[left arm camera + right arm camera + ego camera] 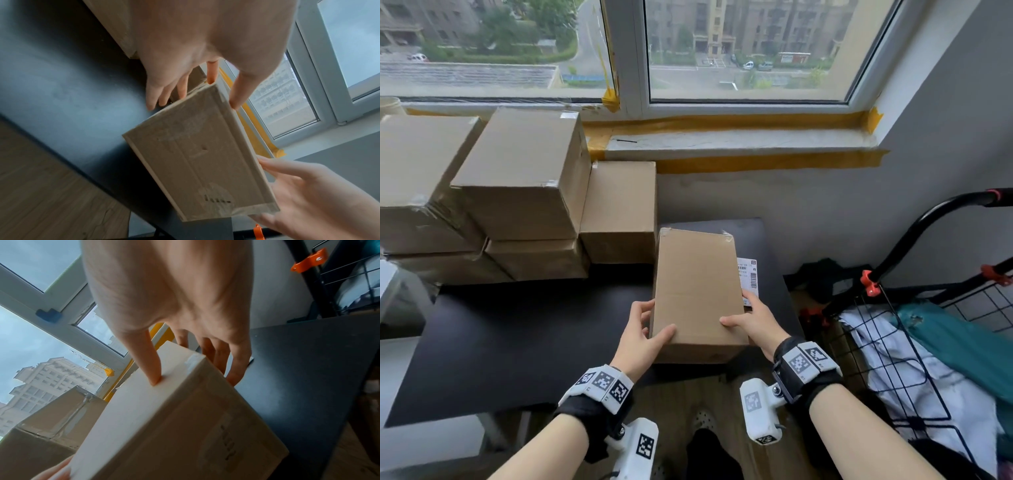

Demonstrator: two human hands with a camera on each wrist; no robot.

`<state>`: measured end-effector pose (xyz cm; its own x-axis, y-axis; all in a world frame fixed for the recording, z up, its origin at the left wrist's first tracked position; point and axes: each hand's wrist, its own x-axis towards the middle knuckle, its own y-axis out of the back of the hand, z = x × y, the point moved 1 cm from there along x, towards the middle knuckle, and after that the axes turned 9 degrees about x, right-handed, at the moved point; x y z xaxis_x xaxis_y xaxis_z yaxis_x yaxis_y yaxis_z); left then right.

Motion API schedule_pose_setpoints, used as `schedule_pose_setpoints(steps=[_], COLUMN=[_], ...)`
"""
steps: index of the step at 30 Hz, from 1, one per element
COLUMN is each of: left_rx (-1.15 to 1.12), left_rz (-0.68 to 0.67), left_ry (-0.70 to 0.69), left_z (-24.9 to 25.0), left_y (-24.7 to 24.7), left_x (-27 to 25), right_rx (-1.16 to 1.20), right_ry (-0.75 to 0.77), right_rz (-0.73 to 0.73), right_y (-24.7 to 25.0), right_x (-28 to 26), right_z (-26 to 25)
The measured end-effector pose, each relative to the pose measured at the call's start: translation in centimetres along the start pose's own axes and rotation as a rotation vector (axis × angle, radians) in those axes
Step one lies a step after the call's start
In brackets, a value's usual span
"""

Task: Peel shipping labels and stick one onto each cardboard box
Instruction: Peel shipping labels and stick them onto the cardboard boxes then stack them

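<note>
A plain cardboard box (697, 291) lies lengthwise on the black table (517, 335), near its front right part. My left hand (645, 330) grips its near left side, thumb on top and fingers down the side. My right hand (751, 320) grips the near right side the same way. In the left wrist view the box (197, 162) shows its taped end face between both hands. In the right wrist view my thumb presses the box (164, 418) top. A white shipping label (748, 275) with a barcode lies on the table just right of the box, partly hidden.
Several unlabelled cardboard boxes (524, 185) are stacked at the table's back left, under the window sill (739, 142). A black wire cart (928, 342) with clothes stands to the right. The table's left front part is bare.
</note>
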<state>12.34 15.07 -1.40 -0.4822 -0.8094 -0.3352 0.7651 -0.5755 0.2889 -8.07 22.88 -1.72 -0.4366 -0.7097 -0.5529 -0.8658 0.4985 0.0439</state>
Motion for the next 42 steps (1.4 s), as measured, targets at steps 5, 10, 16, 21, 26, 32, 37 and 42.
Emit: schedule_pose_setpoints(steps=[5, 10, 16, 21, 26, 32, 37, 42], left_rx=[-0.100, -0.134, -0.143, -0.037, 0.395, 0.549, 0.529, 0.770], left_rz=[-0.038, 0.036, 0.071, 0.113, 0.247, 0.147, 0.133, 0.049], left_ry=[0.038, 0.065, 0.080, 0.098, -0.082, -0.282, -0.228, 0.020], left_z=[-2.4, -4.2, -4.9, -4.4, -0.6, 4.4, 6.2, 5.3], left_y=[1.1, 3.3, 4.6, 4.6, 3.6, -4.5, -11.5, -17.1], left_x=[-1.4, -2.1, -1.7, -1.3, 0.0, 1.5, 4.2, 8.6], right_rx=[-0.006, -0.059, -0.043, -0.045, -0.131, -0.155, -0.224, -0.398], right_ry=[-0.014, -0.023, -0.046, -0.063, -0.037, 0.013, 0.029, 0.034], right_rz=[-0.024, -0.094, -0.118, -0.147, -0.151, -0.037, 0.011, 0.019], right_y=[-1.2, -4.5, -5.9, -5.5, -4.5, 1.2, 6.7, 10.8], right_x=[-2.2, -1.6, -0.8, -0.5, -0.2, 1.7, 4.5, 8.2], right_z=[1.3, 1.3, 1.3, 1.2, 0.6, -0.7, -0.8, 0.1])
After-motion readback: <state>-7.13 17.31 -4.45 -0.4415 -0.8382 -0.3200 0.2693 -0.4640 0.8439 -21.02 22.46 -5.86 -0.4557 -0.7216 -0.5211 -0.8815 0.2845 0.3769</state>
